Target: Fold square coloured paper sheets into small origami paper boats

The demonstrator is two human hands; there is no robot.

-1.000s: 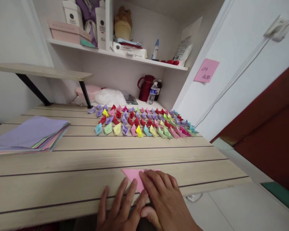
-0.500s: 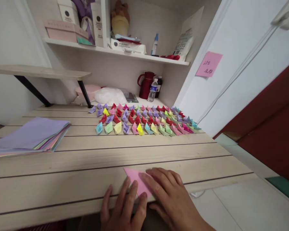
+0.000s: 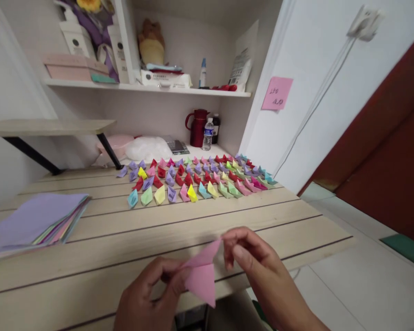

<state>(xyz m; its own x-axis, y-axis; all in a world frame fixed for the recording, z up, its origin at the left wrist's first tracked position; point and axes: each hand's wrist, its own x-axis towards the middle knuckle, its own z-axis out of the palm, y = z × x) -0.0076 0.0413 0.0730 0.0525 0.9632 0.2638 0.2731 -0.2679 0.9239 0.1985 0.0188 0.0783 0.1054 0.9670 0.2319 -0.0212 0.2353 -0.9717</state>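
A folded pink sheet of paper [image 3: 203, 278] is held up over the table's front edge, with two flaps spread apart. My left hand [image 3: 155, 289] pinches its left side between thumb and fingers. At the paper's upper right tip is my right hand [image 3: 257, 262], its index fingertip at or just touching that tip. The right thumb stands apart from the fingers, which are bent, and nothing shows in their grasp. Rows of small folded paper boats [image 3: 193, 179] in many colours stand farther back on the table.
A stack of coloured paper [image 3: 37, 220] lies at the left on the slatted table [image 3: 131, 239]. Behind it stands a small raised shelf [image 3: 51, 127] on black legs. A red jug [image 3: 198, 128] and a water bottle [image 3: 208, 134] stand at the back.
The pink paper has been lifted off the table and its flaps opened. My left hand now pinches it; my right hand has come off its surface to the tip. The view has tilted and shifted.
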